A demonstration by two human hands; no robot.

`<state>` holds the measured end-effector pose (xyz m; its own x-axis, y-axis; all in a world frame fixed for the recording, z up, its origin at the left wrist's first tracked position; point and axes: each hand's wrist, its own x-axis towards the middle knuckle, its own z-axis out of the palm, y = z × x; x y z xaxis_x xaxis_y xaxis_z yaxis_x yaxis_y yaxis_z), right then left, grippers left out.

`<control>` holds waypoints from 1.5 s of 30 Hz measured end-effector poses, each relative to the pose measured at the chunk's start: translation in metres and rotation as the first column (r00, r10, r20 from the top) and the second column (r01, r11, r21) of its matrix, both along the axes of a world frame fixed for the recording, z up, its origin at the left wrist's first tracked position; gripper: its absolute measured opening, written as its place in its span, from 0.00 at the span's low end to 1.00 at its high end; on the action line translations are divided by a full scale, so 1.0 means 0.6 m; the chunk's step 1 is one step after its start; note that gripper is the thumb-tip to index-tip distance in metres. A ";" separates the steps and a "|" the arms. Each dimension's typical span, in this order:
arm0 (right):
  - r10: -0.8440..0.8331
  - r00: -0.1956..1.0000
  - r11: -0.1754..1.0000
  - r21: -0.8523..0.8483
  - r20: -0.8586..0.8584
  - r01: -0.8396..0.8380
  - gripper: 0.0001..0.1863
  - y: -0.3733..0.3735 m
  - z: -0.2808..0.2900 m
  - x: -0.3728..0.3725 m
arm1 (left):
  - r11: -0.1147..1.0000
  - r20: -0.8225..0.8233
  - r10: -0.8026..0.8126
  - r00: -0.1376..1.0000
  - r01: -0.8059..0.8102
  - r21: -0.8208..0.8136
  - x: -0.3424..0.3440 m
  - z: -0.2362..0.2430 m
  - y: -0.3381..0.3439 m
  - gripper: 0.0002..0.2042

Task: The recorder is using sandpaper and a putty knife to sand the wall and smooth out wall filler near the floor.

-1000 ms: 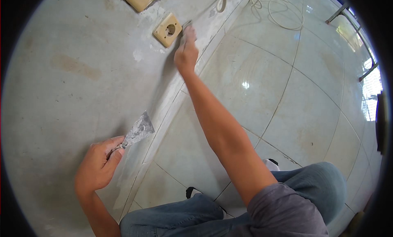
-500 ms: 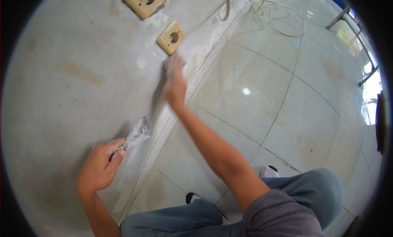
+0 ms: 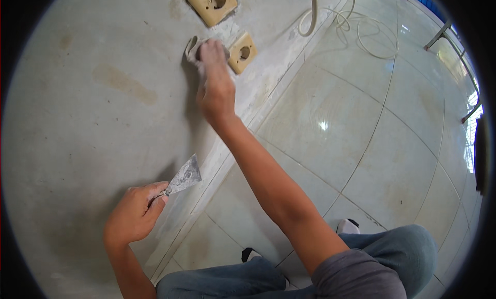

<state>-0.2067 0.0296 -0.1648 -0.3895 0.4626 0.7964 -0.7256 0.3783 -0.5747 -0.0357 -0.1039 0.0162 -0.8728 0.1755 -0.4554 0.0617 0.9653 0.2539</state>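
Observation:
A putty knife (image 3: pixel 184 176), its blade smeared with plaster, is gripped in my left hand (image 3: pixel 133 213) low on the grey wall (image 3: pixel 82 144). My right hand (image 3: pixel 217 82) is closed on a crumpled greyish sheet or cloth (image 3: pixel 193 50), pressed to the wall just left of a small cream socket (image 3: pixel 242 54); its fingers are slightly blurred. Above it sits a larger cream socket (image 3: pixel 212 5), with white plaster patches around both.
White cable (image 3: pixel 377 56) hangs and loops onto the tiled floor (image 3: pixel 351 144) along the skirting (image 3: pixel 279 92). A metal frame with legs (image 3: pixel 449 35) stands at the far right. My bent knees and socked feet (image 3: pixel 349 226) are below.
My right hand moved from the small socket's right side, down below it, then up to its left. My left hand keeps the knife low. The view has shifted slightly.

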 end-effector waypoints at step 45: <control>0.004 0.809 0.936 -0.288 0.588 0.205 0.31 -0.016 -0.199 0.021 | 0.995 0.032 -0.100 0.994 0.100 -0.008 -0.013 -0.003 -0.002 0.17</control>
